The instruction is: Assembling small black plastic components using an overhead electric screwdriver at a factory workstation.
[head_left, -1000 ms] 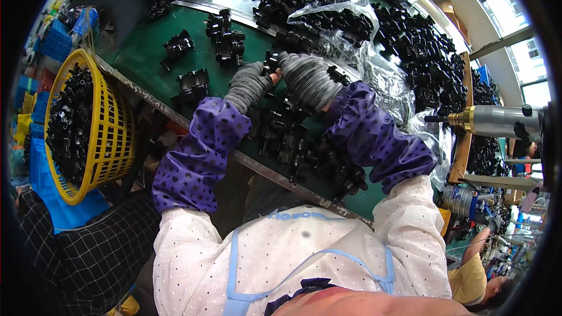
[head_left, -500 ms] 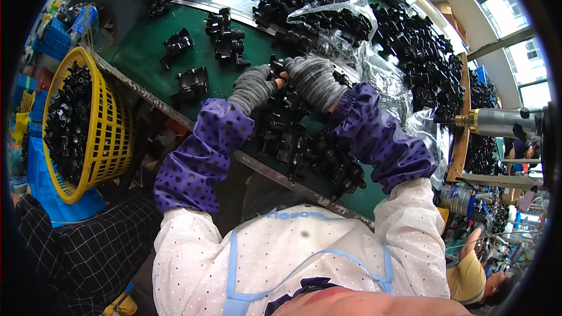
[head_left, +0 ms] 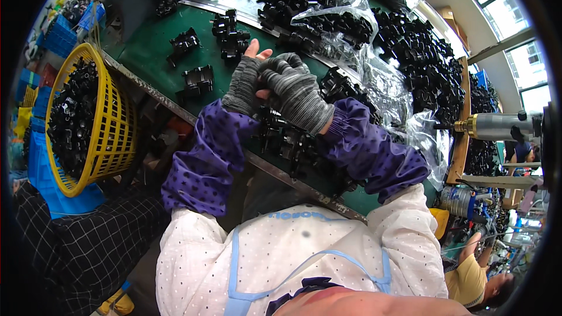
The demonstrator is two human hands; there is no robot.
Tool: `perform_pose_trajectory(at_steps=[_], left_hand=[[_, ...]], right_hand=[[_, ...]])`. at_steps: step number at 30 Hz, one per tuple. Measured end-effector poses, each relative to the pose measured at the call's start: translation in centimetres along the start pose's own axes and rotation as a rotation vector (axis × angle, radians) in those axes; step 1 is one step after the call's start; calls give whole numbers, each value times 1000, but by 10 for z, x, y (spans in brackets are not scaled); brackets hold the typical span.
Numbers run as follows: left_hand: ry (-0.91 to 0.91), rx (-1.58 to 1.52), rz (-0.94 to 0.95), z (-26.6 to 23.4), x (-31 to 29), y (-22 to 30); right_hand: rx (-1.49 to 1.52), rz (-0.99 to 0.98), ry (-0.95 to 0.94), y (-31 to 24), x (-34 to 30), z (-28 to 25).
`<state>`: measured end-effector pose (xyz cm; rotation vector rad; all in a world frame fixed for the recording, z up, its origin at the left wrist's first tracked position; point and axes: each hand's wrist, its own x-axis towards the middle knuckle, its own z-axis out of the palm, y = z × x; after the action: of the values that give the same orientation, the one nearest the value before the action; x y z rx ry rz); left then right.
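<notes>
Black parts [head_left: 290, 143] are scattered on green table [head_left: 149, 41] at 6 o'clock from the hands, partly covered; a stack of parts [head_left: 229, 40] is seen at 11, single part [head_left: 199, 80] at 9. Right hand [head_left: 298, 93] is laid on left hand [head_left: 243, 85], fingers bent; whether anything is grasped can't be told. Left fingertips are stretched out, released. Plastic bag [head_left: 383, 79] is seen at 3.
</notes>
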<state>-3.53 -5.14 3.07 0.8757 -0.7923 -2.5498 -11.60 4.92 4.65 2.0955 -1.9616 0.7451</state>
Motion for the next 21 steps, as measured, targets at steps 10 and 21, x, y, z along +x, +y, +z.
perform_pose_trajectory(at_steps=[10, 21], left_hand=[[-553, 873, 164, 0, -23, -4], [-540, 795, 297, 4, -2, -23]], right_hand=[[21, 3, -422, 23, -12, -51], [197, 72, -228, 47, -36, -55]])
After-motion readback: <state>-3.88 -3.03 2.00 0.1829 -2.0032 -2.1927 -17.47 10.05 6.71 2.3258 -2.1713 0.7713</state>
